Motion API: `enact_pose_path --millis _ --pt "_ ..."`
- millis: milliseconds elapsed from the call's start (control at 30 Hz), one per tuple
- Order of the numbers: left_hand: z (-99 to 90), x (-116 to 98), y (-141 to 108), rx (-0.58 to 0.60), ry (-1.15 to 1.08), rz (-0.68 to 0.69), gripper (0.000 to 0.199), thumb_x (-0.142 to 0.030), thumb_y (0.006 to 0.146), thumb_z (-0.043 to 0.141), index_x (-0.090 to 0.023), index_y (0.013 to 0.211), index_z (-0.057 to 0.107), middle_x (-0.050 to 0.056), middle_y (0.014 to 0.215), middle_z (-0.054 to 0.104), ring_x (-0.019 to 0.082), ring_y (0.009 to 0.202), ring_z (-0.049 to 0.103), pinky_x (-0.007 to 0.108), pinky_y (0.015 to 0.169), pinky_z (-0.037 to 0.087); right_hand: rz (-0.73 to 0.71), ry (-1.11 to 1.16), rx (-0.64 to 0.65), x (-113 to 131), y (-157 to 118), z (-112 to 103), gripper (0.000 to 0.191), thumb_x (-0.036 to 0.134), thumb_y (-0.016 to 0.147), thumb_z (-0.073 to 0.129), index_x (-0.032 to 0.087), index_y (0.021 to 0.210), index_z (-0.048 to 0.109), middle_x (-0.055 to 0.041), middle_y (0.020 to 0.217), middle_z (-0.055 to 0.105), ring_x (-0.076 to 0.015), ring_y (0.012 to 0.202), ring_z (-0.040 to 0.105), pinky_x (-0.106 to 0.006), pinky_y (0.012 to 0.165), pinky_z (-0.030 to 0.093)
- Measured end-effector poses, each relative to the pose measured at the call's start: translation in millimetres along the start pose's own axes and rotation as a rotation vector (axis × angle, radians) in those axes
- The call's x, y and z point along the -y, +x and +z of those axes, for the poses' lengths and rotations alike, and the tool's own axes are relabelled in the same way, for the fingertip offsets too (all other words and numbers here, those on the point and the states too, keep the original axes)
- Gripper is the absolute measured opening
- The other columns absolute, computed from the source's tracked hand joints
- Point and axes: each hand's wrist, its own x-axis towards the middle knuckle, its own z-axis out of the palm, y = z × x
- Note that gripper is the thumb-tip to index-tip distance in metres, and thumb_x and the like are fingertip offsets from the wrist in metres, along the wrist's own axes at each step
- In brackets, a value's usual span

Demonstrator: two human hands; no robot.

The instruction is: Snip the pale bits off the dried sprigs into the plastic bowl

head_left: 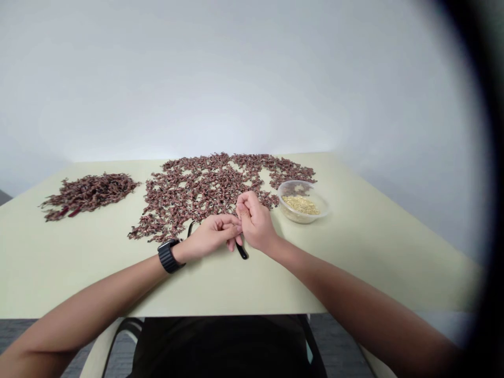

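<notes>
My left hand (216,233) and my right hand (255,220) meet at the front edge of a wide spread of dried, dark-red pods (197,189) that look like chillies. The left fingers are pinched together, their tips against the right hand. Curled into a loose fist, the right hand has its thumb pressed to its fingers. Whatever lies between the fingertips is too small or hidden to make out. Beneath the hands, a black object (241,252) rests on the table, mostly covered; a black curved part shows left of the left fingers.
A clear plastic bowl (291,214) with yellow seed-like bits stands just right of my right hand. At the left lies a separate heap of dark dried pods (90,193). The pale table (220,294) reaches a white wall behind. My left wrist wears a black watch (169,256).
</notes>
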Motion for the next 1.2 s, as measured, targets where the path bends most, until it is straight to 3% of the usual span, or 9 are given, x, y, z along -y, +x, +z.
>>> enact_pose_path --millis 233,433,633,867,1200 --pt "2.5 11 0 -0.133 0.073 0.056 0.030 -0.045 0.098 0.059 -0.017 0.106 0.058 0.004 0.077 0.072 0.011 0.054 0.062 0.022 0.055 0.048 -0.090 -0.116 -0.109 -6 8 -3 0.013 0.027 0.103 0.043 0.023 0.094 0.052 -0.0042 0.092 0.058 -0.0196 0.086 0.056 -0.032 0.080 0.042" --pt "-6.8 13 6 -0.293 0.031 0.069 0.027 -0.044 0.099 0.058 -0.018 0.102 0.051 0.004 0.084 0.072 0.011 0.056 0.066 0.021 0.057 0.050 0.048 -0.075 -0.101 -11 12 -5 0.017 0.036 0.103 0.047 0.022 0.096 0.055 -0.0016 0.080 0.060 -0.0170 0.069 0.054 -0.030 0.068 0.041" --pt "-10.9 15 8 -0.330 0.034 0.080 0.031 -0.047 0.099 0.058 -0.019 0.106 0.048 0.006 0.092 0.073 0.009 0.052 0.065 0.020 0.050 0.047 0.087 0.046 0.007 -14 11 1 0.019 0.038 0.101 0.050 0.021 0.097 0.058 -0.0021 0.080 0.065 -0.0165 0.072 0.062 -0.029 0.069 0.045" --pt "-12.8 19 8 -0.388 0.125 0.100 0.032 -0.050 0.100 0.055 -0.021 0.111 0.046 0.005 0.091 0.074 0.009 0.044 0.061 0.018 0.042 0.045 0.052 0.072 0.044 -16 9 4 0.016 0.035 0.100 0.053 0.021 0.097 0.061 -0.0016 0.080 0.068 -0.0165 0.073 0.065 -0.029 0.068 0.047" --pt "-13.1 19 8 -0.361 0.170 0.136 0.034 -0.051 0.100 0.054 -0.021 0.114 0.046 0.001 0.081 0.072 0.009 0.043 0.060 0.017 0.039 0.042 0.067 0.070 0.057 -9 8 2 0.016 0.035 0.098 0.056 0.021 0.093 0.062 -0.0011 0.074 0.068 -0.0154 0.066 0.063 -0.027 0.060 0.046"
